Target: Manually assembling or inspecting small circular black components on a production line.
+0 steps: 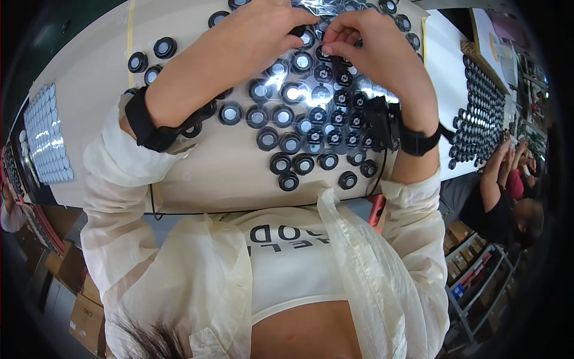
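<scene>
Reaching over black discs (267,138), right grip (366,40) well inside table's near edge (203,206).

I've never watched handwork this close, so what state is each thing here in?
Left hand: thumb and fingers around a dark piece
Right hand: thumb and forefinger close together; grip unclear
Black round pieces: loose on the table, many pale centre up
Black round labels: grouped, pale marks showing
White discs: laid in rows
Wrist straps: fastened on both wrists
Cream sleeves: pushed up
</scene>
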`<control>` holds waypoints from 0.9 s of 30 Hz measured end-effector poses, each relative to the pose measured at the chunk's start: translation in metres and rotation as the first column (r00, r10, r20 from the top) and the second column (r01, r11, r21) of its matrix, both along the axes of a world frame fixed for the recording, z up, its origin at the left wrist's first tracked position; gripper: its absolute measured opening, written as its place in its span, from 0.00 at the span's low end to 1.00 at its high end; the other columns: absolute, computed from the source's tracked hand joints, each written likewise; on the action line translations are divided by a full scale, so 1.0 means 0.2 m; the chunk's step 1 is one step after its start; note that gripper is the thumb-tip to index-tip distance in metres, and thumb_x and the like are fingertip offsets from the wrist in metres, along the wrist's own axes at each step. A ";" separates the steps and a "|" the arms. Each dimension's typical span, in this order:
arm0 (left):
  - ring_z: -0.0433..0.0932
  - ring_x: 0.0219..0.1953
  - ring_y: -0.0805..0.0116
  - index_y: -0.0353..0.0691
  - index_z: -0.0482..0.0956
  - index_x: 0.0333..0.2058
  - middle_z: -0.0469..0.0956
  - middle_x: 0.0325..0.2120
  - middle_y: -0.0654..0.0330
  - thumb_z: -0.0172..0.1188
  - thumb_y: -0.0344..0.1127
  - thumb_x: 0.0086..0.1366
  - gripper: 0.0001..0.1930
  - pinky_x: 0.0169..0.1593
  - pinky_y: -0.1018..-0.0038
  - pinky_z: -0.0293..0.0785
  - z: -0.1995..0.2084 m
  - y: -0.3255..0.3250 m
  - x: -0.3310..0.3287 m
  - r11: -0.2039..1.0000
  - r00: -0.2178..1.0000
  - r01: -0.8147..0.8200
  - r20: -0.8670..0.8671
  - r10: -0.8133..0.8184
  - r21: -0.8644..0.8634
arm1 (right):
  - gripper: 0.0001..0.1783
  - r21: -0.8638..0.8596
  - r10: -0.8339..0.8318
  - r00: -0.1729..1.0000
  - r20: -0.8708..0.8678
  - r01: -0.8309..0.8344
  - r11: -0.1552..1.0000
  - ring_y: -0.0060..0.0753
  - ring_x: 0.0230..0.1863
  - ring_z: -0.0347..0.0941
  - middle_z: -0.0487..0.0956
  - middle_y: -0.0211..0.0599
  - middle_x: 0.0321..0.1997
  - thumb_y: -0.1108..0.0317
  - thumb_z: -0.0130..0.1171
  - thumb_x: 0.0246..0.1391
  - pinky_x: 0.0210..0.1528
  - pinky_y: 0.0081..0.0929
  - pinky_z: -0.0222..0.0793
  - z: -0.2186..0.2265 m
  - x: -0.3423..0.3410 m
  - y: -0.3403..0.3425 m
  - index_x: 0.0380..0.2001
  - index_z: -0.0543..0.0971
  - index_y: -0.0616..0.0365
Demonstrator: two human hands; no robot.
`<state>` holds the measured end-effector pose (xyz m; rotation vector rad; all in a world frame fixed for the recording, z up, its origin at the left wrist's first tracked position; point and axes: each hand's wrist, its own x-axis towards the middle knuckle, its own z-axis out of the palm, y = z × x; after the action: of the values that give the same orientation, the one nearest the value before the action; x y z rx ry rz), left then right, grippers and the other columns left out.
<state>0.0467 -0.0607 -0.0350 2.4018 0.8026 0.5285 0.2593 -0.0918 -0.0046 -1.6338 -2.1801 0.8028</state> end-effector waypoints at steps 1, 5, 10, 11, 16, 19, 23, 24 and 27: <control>0.76 0.40 0.51 0.36 0.78 0.51 0.75 0.34 0.50 0.60 0.29 0.62 0.17 0.45 0.63 0.72 0.03 0.00 0.00 1.000 0.999 0.024 -0.030 -0.024 -0.012 | 0.05 -0.118 0.034 0.999 0.019 -0.032 0.992 0.38 0.30 0.81 0.83 0.45 0.27 0.73 0.67 0.47 0.35 0.30 0.75 0.04 0.00 0.03 0.29 0.83 0.63; 0.72 0.44 0.51 0.29 0.76 0.47 0.74 0.35 0.48 0.59 0.30 0.62 0.16 0.49 0.65 0.70 0.07 -0.02 -0.01 0.994 0.994 0.107 -0.027 -0.106 0.026 | 0.06 -0.248 0.149 0.988 0.045 -0.134 0.959 0.39 0.27 0.79 0.83 0.45 0.26 0.72 0.67 0.46 0.32 0.30 0.73 0.06 0.02 0.07 0.29 0.84 0.63; 0.72 0.42 0.52 0.29 0.75 0.39 0.72 0.32 0.49 0.56 0.27 0.60 0.09 0.47 0.64 0.70 0.02 -0.04 -0.03 0.968 0.984 0.140 0.082 -0.160 0.207 | 0.05 -0.085 0.140 0.984 0.114 -0.131 0.988 0.27 0.30 0.78 0.81 0.37 0.27 0.73 0.65 0.52 0.36 0.25 0.73 -0.02 0.02 -0.01 0.32 0.81 0.64; 0.72 0.42 0.52 0.29 0.75 0.39 0.72 0.32 0.49 0.56 0.27 0.60 0.09 0.47 0.64 0.70 0.04 -0.05 -0.02 0.969 0.984 0.140 0.082 -0.159 0.205 | 0.05 -0.030 0.118 0.991 0.056 -0.116 0.993 0.45 0.32 0.81 0.82 0.46 0.27 0.73 0.63 0.51 0.38 0.35 0.75 -0.01 0.00 -0.03 0.28 0.81 0.65; 0.73 0.40 0.51 0.31 0.74 0.35 0.71 0.30 0.48 0.54 0.26 0.60 0.05 0.43 0.63 0.72 0.08 -0.07 -0.01 0.992 0.994 0.105 0.026 -0.107 0.062 | 0.05 0.020 0.066 0.990 0.127 -0.069 0.997 0.51 0.35 0.80 0.81 0.49 0.29 0.73 0.60 0.53 0.40 0.39 0.74 0.00 -0.02 -0.11 0.29 0.81 0.64; 0.75 0.38 0.50 0.29 0.77 0.35 0.75 0.30 0.47 0.56 0.25 0.59 0.06 0.42 0.63 0.73 0.06 -0.07 -0.01 0.994 0.996 0.081 0.038 -0.084 0.066 | 0.05 0.032 0.058 0.991 0.123 -0.063 0.998 0.52 0.37 0.79 0.81 0.50 0.30 0.73 0.59 0.54 0.42 0.41 0.73 0.00 -0.03 -0.12 0.30 0.81 0.64; 0.77 0.38 0.52 0.40 0.80 0.50 0.75 0.35 0.52 0.63 0.29 0.60 0.17 0.44 0.63 0.74 -0.06 -0.07 0.04 0.986 0.998 -0.039 -0.050 0.048 0.165 | 0.05 0.060 0.089 0.991 0.096 -0.095 0.994 0.52 0.37 0.78 0.81 0.51 0.31 0.72 0.59 0.54 0.42 0.42 0.72 0.00 -0.02 -0.14 0.31 0.79 0.64; 0.78 0.39 0.52 0.39 0.80 0.49 0.75 0.36 0.51 0.64 0.29 0.60 0.17 0.45 0.63 0.74 -0.05 -0.09 0.03 0.987 0.996 -0.061 -0.053 0.070 0.147 | 0.05 0.061 0.094 0.991 0.093 -0.099 0.993 0.52 0.37 0.78 0.81 0.51 0.31 0.72 0.59 0.54 0.42 0.42 0.72 0.02 -0.03 -0.15 0.31 0.79 0.64; 0.78 0.39 0.51 0.39 0.80 0.49 0.75 0.37 0.51 0.64 0.29 0.60 0.17 0.45 0.62 0.75 -0.04 -0.07 0.02 0.991 0.995 -0.073 -0.061 0.080 0.109 | 0.04 0.024 0.080 0.996 -0.047 -0.079 0.997 0.49 0.35 0.78 0.80 0.47 0.31 0.74 0.60 0.54 0.40 0.38 0.72 0.12 -0.11 -0.24 0.31 0.78 0.65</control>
<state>0.0507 -0.0746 -0.0439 2.5054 0.9192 0.5386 0.2368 -0.1396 0.0195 -1.5096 -2.2250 0.8280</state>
